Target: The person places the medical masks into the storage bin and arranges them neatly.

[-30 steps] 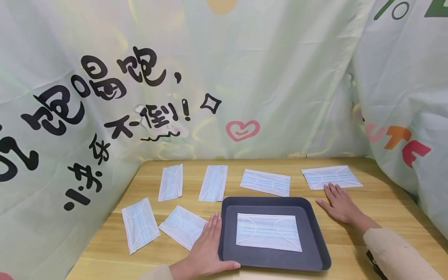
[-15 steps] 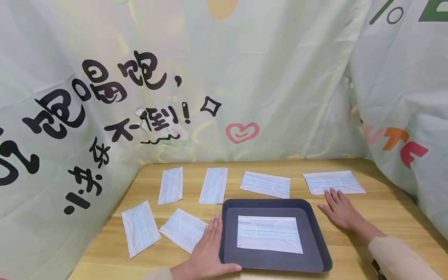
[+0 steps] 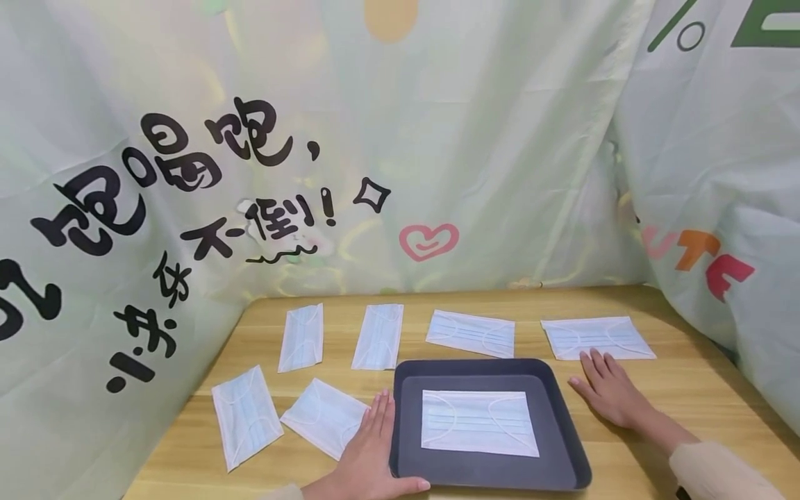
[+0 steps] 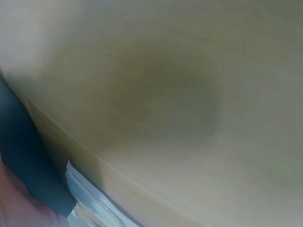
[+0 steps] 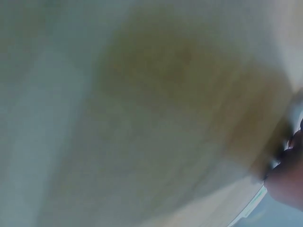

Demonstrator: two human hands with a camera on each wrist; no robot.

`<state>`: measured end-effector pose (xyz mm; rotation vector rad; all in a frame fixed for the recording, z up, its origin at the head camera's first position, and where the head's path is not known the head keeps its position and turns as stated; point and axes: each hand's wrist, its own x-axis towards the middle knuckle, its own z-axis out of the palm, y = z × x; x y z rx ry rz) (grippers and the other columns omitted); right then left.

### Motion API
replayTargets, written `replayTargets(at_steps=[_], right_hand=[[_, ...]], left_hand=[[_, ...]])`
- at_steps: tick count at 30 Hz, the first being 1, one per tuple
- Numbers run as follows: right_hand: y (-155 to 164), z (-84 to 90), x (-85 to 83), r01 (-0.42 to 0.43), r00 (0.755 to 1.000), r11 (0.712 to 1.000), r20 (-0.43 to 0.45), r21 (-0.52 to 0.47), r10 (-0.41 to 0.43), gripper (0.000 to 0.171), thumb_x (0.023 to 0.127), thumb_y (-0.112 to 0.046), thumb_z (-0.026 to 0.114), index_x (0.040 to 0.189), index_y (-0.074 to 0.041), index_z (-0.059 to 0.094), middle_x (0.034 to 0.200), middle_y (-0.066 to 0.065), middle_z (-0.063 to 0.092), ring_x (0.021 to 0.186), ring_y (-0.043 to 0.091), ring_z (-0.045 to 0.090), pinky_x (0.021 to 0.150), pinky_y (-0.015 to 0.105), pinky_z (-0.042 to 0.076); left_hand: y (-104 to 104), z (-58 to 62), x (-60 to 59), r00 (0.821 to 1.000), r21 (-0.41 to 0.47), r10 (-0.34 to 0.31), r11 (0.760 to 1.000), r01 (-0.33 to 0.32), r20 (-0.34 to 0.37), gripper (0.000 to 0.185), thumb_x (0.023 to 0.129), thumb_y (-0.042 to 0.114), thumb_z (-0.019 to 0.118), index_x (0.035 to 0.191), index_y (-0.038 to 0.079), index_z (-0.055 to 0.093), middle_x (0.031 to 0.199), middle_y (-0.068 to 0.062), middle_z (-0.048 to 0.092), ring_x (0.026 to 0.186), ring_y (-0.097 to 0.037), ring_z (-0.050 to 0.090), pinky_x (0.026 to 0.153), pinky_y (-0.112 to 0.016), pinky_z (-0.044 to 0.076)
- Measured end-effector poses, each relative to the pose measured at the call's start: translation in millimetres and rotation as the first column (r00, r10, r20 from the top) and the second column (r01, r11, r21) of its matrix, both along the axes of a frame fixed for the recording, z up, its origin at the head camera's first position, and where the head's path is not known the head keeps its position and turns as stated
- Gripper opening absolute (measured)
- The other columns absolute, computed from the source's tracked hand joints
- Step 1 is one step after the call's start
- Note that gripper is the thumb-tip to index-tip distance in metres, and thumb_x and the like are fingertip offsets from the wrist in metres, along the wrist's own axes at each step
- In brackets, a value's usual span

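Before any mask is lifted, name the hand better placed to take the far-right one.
Right hand, probably: its fingers lie at the near edge of the far-right mask; the left hand is at the left side of the tray.

Curtained-off tabletop (image 3: 700,389), printed cloth (image 3: 512,160) walls

A mask (image 3: 480,423) lies inside the tray (image 3: 487,472).

Pale curtain (image 3: 500,167) (with pink heart (image 3: 428,245))
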<state>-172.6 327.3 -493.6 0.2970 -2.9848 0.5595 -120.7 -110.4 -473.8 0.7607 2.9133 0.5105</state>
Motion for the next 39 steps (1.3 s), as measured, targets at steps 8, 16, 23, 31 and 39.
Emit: replayTargets(at_steps=[8,16,23,31,39], right_hand=[[-1,-1.6,9.3,0.006,1.000,1.000,-0.019,-0.001,-0.006,0.065,0.099,-0.034,0.039,0.133,0.021,0.030,0.137,0.046,0.021,0.127,0.060,0.017,0.104,0.064,0.012],[3,-6.7,21.6,0.025,0.999,0.998,-0.048,0.063,-0.022,0.062,0.098,-0.033,0.040,0.130,0.020,0.035,0.135,0.045,0.027,0.123,0.060,0.023,0.101,0.063,0.019],[-2,-2.8,27.8,0.034,0.998,0.999,-0.055,0.041,-0.032,0.062,0.098,-0.033,0.040,0.130,0.020,0.035,0.136,0.045,0.026,0.125,0.059,0.022,0.104,0.062,0.015],[-9,-4.5,30.3,0.034,0.998,0.999,-0.058,0.037,-0.032,0.062,0.098,-0.033,0.041,0.129,0.020,0.036,0.134,0.046,0.027,0.123,0.060,0.023,0.100,0.063,0.020],[-9,-6.9,34.8,0.036,0.997,0.999,-0.071,0.037,-0.034,0.062,0.098,-0.033,0.041,0.130,0.020,0.036,0.135,0.045,0.028,0.124,0.059,0.023,0.103,0.062,0.018]], left_hand=[[1,1.0,-1.3,0.999,-0.006,-0.003,1.000,0.003,-0.050,0.123,0.068,0.079,0.053,0.146,-0.005,0.009,0.154,-0.023,0.007,0.143,-0.035,0.010,0.112,-0.051,0.022],[4,-4.1,1.6,1.000,0.033,-0.008,0.999,0.007,0.015,0.123,0.068,0.077,0.055,0.146,-0.005,0.008,0.154,-0.024,0.005,0.143,-0.036,0.010,0.111,-0.053,0.022],[4,-3.3,-0.7,0.999,0.015,-0.011,1.000,0.012,-0.042,0.123,0.068,0.078,0.054,0.146,-0.006,0.009,0.154,-0.024,0.007,0.143,-0.036,0.011,0.111,-0.052,0.023],[0,-4.6,0.7,1.000,0.033,0.002,0.999,-0.002,-0.002,0.123,0.068,0.077,0.055,0.147,-0.004,0.008,0.155,-0.022,0.005,0.143,-0.035,0.009,0.111,-0.052,0.019],[0,-4.2,0.3,1.000,0.026,0.009,1.000,-0.009,0.000,0.123,0.068,0.077,0.056,0.146,-0.005,0.008,0.154,-0.023,0.006,0.143,-0.035,0.010,0.111,-0.053,0.022]])
